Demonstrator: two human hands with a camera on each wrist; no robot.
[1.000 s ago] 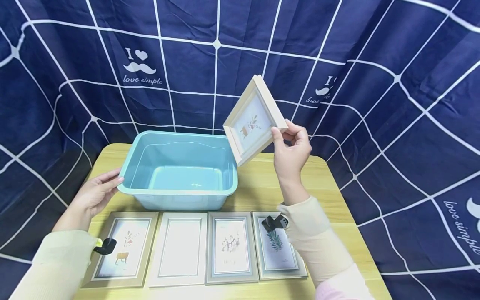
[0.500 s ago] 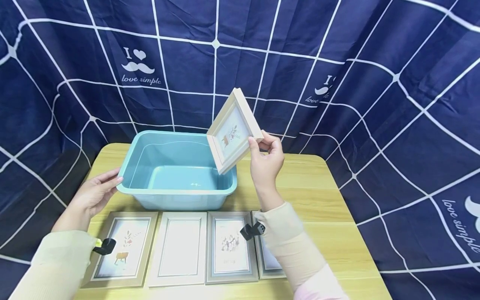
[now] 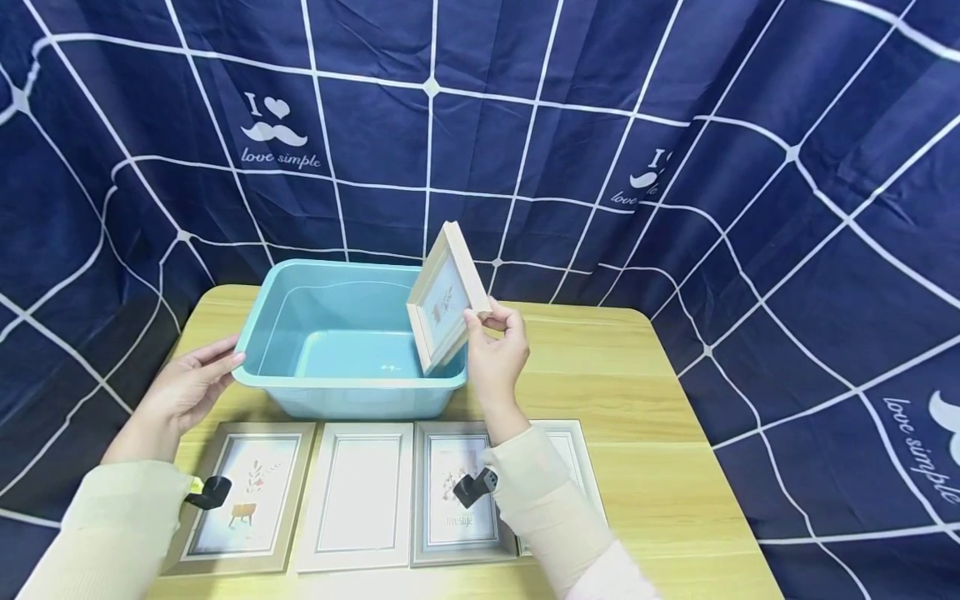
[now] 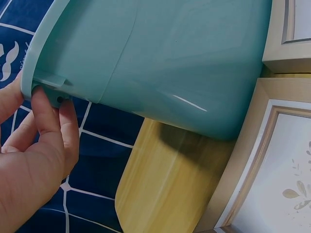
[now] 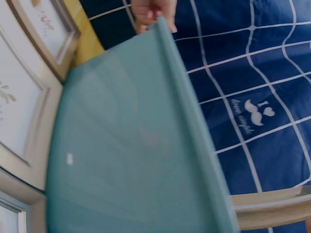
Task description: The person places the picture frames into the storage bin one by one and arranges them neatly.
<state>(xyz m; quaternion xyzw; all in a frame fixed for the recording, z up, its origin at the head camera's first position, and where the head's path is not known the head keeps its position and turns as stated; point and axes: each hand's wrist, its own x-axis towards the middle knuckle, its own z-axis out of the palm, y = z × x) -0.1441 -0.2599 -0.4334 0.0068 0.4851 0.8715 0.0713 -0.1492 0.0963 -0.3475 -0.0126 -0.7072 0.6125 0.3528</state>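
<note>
In the head view my left hand (image 3: pixel 180 390) holds the left end of a light blue plastic tub (image 3: pixel 356 403). The left wrist view shows its fingers (image 4: pixel 51 119) hooked under the tub's rim. My right hand (image 3: pixel 497 357) pinches a pale wooden picture frame (image 3: pixel 423 302) by its lower right corner, between thumb and fingers. This frame leans at a slant over the tub's right end, its lower corner below the rim level. Behind its glass is a plant print. In the right wrist view only a strip of the wooden frame (image 5: pixel 272 208) shows.
Several picture frames lie in a row before the tub: a brownish frame (image 3: pixel 300 475), a white frame (image 3: pixel 356 500), a grey-beige frame (image 3: pixel 420 500), and another frame (image 3: pixel 588 475) partly under my right forearm. The wooden table (image 3: pixel 652 433) meets a dark blue gridded cloth (image 3: pixel 570 150).
My right hand has moved left and down with the picture frame, from right of the tub to over its right end. The left hand stays on the rim.
</note>
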